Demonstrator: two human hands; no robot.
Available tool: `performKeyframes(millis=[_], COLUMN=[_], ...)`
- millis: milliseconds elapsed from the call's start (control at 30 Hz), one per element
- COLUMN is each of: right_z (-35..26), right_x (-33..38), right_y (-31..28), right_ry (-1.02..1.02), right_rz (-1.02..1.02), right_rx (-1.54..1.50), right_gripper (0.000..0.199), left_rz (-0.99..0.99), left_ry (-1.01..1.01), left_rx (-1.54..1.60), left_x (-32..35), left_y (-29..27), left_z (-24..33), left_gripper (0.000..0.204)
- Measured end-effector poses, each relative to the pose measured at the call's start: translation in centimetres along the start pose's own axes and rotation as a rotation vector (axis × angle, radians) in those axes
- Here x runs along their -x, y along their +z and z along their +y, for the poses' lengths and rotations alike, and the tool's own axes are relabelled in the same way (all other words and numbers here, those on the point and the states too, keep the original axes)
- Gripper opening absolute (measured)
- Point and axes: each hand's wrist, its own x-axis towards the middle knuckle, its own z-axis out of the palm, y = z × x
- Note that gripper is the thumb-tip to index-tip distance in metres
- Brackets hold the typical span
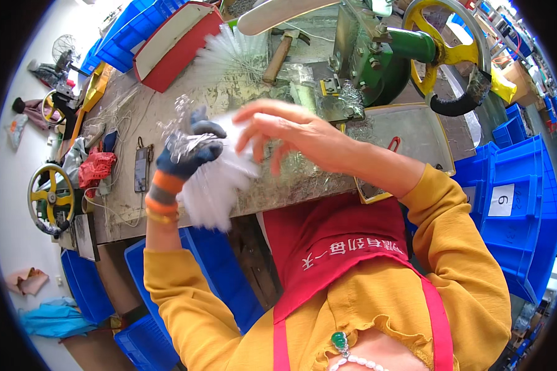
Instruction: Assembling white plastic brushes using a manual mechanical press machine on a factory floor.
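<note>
1. Red apron, lower centre, against the bench edge.
2. Left hand, gloved, left of centre: fingers curled around silver pieces.
3. White strips fan out below and right of that glove, centre-left. Blurred; exact join to the silver pieces cannot be told.
4. Right hand, bare, centre: fingers bent and spread, apparently pinching nothing. Contact with strips: cannot tell.
5. Handling (judged): strips light, flexible, probably slippery, easily splayed; silver ends likely stiffer, perhaps sharp-edged. Best grip: gathered silver end, gloved.
6. Tray, right of centre.
7. Hammer and second strip fan, upper centre; green press, upper right.
</note>
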Motion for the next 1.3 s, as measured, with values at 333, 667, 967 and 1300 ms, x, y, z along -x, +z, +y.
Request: performKeyframes(millis=[333,667,967,1300], right_z=[-1.6,-0.9,0.3,1.6], right_x=[-9.7,-10.6,-6.4,4.3], right_y=[1.4,1.6,-3.0,-7.3], right_ry=[-0.648,-0.668,-0.331,0.275], right_rz=[-0.046,0.054,0.525,0.453], right_rx=[1.579,1.535,0.573,-0.109], right_gripper=[0.027,0.017,0.054,0.057], left_rz=[0.045,0.135,0.311,0.518], left_ry=[-0.081,-0.275,-0.322,-0.317], left_rx=[0.512,0.348,0.564,1.376], left_x=[-2.0,-1.7,-0.6,-0.7], left_y=[0.7,-0.7,-2.3,11.1], left_z=[-0.7,-1.0,-0.4,-5.9], left_gripper=[0.017,0.017,0.022,0.027])
